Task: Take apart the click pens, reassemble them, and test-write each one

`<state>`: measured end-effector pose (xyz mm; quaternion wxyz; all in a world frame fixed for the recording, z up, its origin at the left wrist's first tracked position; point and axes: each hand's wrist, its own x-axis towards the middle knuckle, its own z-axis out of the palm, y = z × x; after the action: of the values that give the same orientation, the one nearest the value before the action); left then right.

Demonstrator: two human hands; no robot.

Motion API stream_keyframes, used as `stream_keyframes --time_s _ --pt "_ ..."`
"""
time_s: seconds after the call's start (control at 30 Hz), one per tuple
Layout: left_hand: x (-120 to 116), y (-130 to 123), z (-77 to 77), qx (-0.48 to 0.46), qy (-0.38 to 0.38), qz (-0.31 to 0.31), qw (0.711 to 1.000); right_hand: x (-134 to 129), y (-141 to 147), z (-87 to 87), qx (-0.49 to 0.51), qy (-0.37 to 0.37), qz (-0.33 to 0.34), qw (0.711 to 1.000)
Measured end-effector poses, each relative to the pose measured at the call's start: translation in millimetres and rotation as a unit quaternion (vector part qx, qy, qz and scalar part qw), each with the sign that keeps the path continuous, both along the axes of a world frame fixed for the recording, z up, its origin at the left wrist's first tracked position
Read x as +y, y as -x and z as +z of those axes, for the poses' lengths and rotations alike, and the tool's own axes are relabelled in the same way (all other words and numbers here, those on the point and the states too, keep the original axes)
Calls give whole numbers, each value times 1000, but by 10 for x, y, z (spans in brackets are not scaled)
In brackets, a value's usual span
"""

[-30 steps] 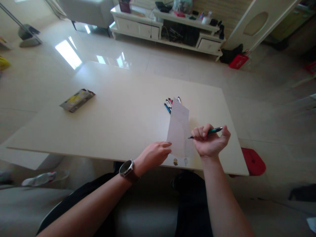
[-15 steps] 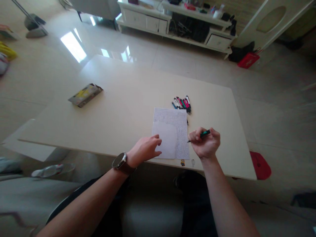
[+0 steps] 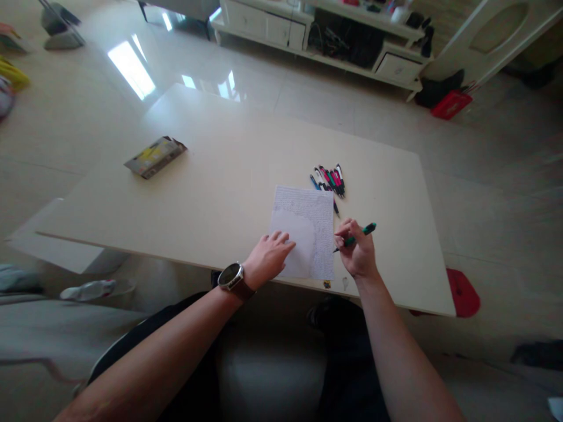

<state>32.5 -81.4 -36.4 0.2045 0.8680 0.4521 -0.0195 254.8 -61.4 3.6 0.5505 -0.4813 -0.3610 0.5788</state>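
Observation:
A sheet of paper (image 3: 323, 234) covered in small marks, with a blank patch at its lower left, lies at the table's near edge. Across that blank patch rests my left hand (image 3: 271, 255), palm down with its fingers spread. My right hand (image 3: 358, 255) is closed around a green and black pen (image 3: 369, 228), just off the paper's right edge. The pen's tip points left toward that edge; whether it touches anything I cannot tell. Several pens (image 3: 329, 179) in mixed colours lie in a bunch beyond the paper, one partly beside its right edge.
A grey and yellow box (image 3: 157, 157) lies on the left part of the white table (image 3: 229, 176). Two small stickers (image 3: 326, 284) are on the near edge. Beyond the table stands a white cabinet (image 3: 264, 26). A red stool (image 3: 461, 293) shows past the right corner.
My left hand has flattened onto the paper, its fingers now spread further up. My right hand has turned, and the pen now lies between its fingers in a writing hold. The view has shifted slightly.

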Motion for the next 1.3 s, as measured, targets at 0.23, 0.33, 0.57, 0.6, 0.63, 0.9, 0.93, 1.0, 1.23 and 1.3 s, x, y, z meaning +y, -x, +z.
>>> stream_keyframes --time_s 0.23,0.33,0.57,0.6,0.63,0.9,0.93,1.0,1.23,1.3 --pt "14 -48 -81 1 9 -11 1000 24 36 -196 -160 44 -19 986" --pt "7 -38 -52 5 7 5 1000 3 32 -230 -212 73 40 974" --pt "32 77 -26 53 32 50 997 -78 108 -378 -363 -7 156 919" --pt "44 94 -27 55 34 56 996 -94 129 -405 -364 0 164 917" --pt "56 107 -25 58 32 65 996 -111 150 -432 -360 8 177 916" --pt "79 117 11 70 34 97 992 -205 279 -614 -403 -26 266 875" --pt "73 115 7 69 31 99 992 -212 288 -630 -402 -25 275 873" --pt "63 115 -2 63 26 97 993 -223 299 -651 -402 -23 288 869" --pt "66 122 15 55 45 101 992 -229 317 -647 -431 -33 295 852" --pt "69 121 17 55 46 100 992 -230 326 -645 -442 -44 295 846"
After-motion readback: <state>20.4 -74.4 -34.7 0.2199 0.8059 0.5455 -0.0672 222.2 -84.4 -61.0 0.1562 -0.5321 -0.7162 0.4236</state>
